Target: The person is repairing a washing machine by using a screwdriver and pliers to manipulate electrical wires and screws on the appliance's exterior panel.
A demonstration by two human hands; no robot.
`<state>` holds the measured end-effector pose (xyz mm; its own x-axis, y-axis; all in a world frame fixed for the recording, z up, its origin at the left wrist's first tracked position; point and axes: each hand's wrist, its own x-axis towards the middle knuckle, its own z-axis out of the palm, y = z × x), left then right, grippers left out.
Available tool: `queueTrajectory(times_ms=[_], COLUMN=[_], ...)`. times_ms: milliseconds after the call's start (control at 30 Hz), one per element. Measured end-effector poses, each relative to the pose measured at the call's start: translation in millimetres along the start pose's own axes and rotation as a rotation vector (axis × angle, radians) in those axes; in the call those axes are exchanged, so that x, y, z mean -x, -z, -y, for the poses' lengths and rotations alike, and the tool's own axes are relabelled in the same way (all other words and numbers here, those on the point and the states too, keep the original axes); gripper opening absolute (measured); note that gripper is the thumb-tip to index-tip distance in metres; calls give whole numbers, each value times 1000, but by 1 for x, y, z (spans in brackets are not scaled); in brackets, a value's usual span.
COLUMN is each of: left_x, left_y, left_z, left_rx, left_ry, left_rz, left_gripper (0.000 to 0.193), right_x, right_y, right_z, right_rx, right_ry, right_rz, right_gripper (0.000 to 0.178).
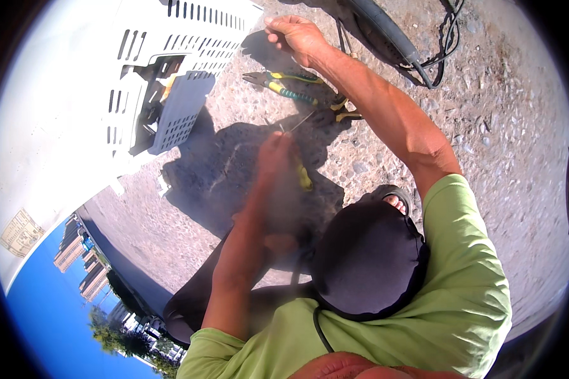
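White vented casing (76, 107), left of your hands: slotted panel (186, 104) standing open, interior exposed, not yet closed up.
Left hand (275, 151) blurred, right hand (297, 39) finger-curled; grips, cannot tell. Pliers (289, 93) between.

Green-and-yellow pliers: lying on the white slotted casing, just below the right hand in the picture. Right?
Not on the casing: the head view shows the pliers on the rough ground, just below the right hand.
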<state>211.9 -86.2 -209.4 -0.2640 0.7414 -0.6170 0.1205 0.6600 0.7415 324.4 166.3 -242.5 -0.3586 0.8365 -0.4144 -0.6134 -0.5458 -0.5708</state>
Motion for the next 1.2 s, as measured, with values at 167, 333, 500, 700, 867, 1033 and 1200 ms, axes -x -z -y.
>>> queueTrajectory(times_ms=[167, 333, 500, 700, 867, 1033, 1200], left_x=[7, 3, 1, -1, -4, -4, -1], left_y=[-13, -10, -8, -6, -3, -4, -3], left_z=[-17, -11, -12, -12, -7, -6, -9], left_rx=[41, 78, 15, 16, 19, 31, -1], left_ry=[61, 82, 64, 70, 91, 81, 78], left_rz=[-20, 11, -8, 13, 18, 22, -3], left_gripper=[22, 19, 27, 27, 26, 26, 27], right_x=[-47, -63, -70, -69, -66, -62, -33], right_y=[-5, -13, -16, -18, -21, -23, -38], right_z=[-19, -28, -32, -37, -40, -36, -7], right_rx=[-86, -46, 30, 160, 294, 412, 538], right_ry=[59, 102, 133, 161, 175, 186, 158], right_rz=[15, -56, -129, -217, -287, -341, -367], right_gripper=[17, 16, 16, 15, 15, 15, 12])
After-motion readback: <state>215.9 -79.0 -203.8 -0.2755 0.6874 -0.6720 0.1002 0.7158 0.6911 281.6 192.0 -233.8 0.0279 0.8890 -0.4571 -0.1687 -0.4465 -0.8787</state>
